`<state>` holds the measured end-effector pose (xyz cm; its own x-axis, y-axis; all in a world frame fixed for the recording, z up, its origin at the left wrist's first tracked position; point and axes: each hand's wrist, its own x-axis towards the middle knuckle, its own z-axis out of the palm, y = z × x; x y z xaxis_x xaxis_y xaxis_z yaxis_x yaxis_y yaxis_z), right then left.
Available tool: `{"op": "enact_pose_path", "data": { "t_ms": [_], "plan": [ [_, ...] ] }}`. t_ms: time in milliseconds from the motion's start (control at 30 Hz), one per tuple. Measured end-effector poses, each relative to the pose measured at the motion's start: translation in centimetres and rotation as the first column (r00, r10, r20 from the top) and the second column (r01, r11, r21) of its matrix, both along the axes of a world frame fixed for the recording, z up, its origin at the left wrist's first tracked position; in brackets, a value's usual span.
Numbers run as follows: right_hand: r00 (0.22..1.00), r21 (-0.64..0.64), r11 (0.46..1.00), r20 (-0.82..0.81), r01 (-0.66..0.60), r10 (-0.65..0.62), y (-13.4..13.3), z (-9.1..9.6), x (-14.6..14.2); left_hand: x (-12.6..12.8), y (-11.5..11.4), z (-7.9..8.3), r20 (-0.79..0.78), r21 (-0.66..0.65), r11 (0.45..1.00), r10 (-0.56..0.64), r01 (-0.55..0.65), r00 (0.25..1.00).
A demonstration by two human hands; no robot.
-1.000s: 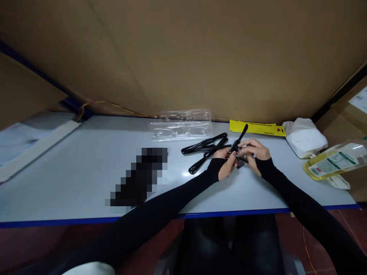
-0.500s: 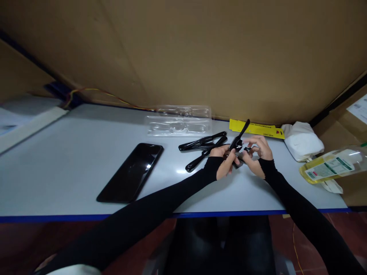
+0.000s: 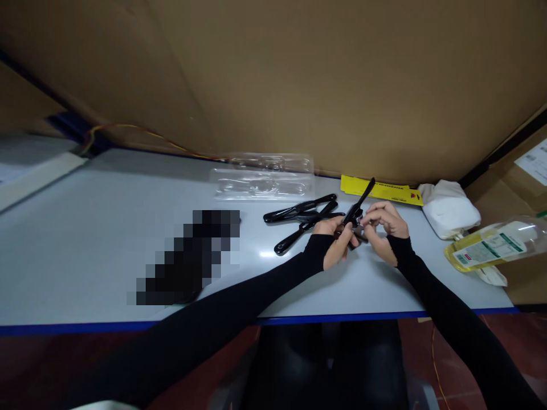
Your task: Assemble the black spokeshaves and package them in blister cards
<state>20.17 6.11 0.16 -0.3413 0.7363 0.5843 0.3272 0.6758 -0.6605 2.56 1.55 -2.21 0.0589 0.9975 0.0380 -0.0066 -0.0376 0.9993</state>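
Observation:
My left hand (image 3: 331, 239) is closed round a black spokeshave (image 3: 352, 215), whose long handle points up and away to the right. My right hand (image 3: 387, 228) is at the spokeshave's middle, thumb and fingers pinched together. What lies between those fingertips is too small to make out. Just left of my left hand, several more black spokeshaves (image 3: 305, 215) lie crossed over one another on the table. Part of a dark piece shows under the held tool, mostly hidden by my hands.
Clear plastic blister trays (image 3: 262, 185) lie at the back, with yellow printed cards (image 3: 380, 191) to their right. A white cloth bundle (image 3: 450, 210) and a bottle of yellow liquid (image 3: 487, 245) are at right. A pixelated dark flat object (image 3: 183, 262) lies on the grey table (image 3: 98, 228).
My right fingers have moved left, in against the middle of the spokeshave. The small black part seen between them earlier no longer shows apart from the tool. My left hand keeps its grip.

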Motion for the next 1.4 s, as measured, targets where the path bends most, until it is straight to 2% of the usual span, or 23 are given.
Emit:
{"op": "enact_pose_path", "data": {
  "t_ms": [100, 233, 367, 467, 600, 733, 867, 967, 1133, 1267, 1400],
  "plan": [
    [1.000, -0.012, 1.000, 0.030, -0.001, 0.002, 0.3, 0.0, 0.4, 0.1, -0.2, 0.0, -0.018, 0.010, 1.000, -0.001, 0.001, 1.000],
    [1.000, 0.070, 0.998, -0.006, -0.004, 0.004, 0.2, 0.4, 0.7, 0.4, -0.7, 0.0, -0.094, 0.075, 0.995, -0.053, 0.060, 0.994],
    [0.999, 0.064, 0.997, -0.013, 0.036, -0.036, -0.4, 0.5, 0.4, 0.4, -0.5, -0.1, -0.053, 0.092, 0.996, -0.003, 0.008, 0.999],
    [0.999, 0.044, 0.999, 0.041, -0.011, 0.009, -0.4, 0.3, 0.2, 0.4, -0.2, -0.4, -0.024, 0.072, 0.997, 0.005, -0.003, 1.000],
    [1.000, -0.033, 0.999, -0.017, 0.013, -0.013, -0.4, 0.4, 0.3, 0.4, -0.2, -0.4, -0.024, 0.044, 0.999, -0.016, 0.017, 1.000],
    [0.998, 0.004, 0.999, 0.051, -0.042, 0.042, -0.5, 0.4, 0.1, 0.5, -0.2, -0.1, 0.033, 0.022, 1.000, 0.016, -0.017, 0.999],
    [1.000, -0.034, 0.999, -0.010, 0.027, -0.028, -0.2, 0.0, 0.1, 0.4, -0.1, 0.0, 0.081, 0.005, 0.999, 0.034, -0.035, 0.996],
    [0.999, -0.001, 1.000, 0.052, 0.015, -0.015, 0.0, -0.1, 0.2, 0.3, -0.1, -0.1, 0.059, 0.012, 1.000, 0.017, -0.018, 0.998],
    [1.000, -0.032, 0.999, -0.001, 0.009, -0.009, -0.4, 0.4, 0.0, 0.2, -0.4, 0.2, 0.034, 0.016, 1.000, -0.002, 0.002, 0.999],
    [0.996, 0.060, 0.998, 0.087, 0.013, -0.018, -0.6, 0.4, -0.1, 0.2, -0.4, 0.3, 0.022, 0.000, 1.000, 0.006, -0.006, 1.000],
    [0.999, -0.011, 0.999, 0.006, 0.045, -0.045, -0.7, 0.3, 0.0, 0.2, -0.4, 0.1, 0.039, -0.002, 1.000, 0.017, -0.017, 0.999]
  ]
}}
